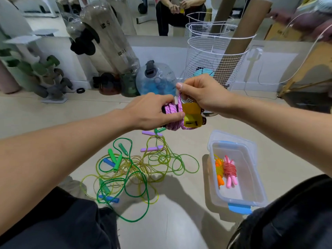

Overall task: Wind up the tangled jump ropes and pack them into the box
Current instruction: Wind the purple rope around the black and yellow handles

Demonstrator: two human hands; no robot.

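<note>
My left hand [152,112] grips a wound bundle of pink braided jump rope [171,112] held above the floor. My right hand [201,92] pinches a strand of that pink rope beside a yellow tag [191,114] that hangs on the bundle. Below lies a tangle of green and yellow ropes [136,169] with green, blue and purple handles. To the right stands a clear plastic box [251,177] with blue clips. Inside it lie a wound orange rope [219,174] and a wound pink-red rope [230,172].
A white wire basket [215,56] holding a cardboard tube stands just behind my hands. Large plastic bottles [115,42] and a blue water jug [156,78] line the wall at the back left. My knees frame the bottom of the view.
</note>
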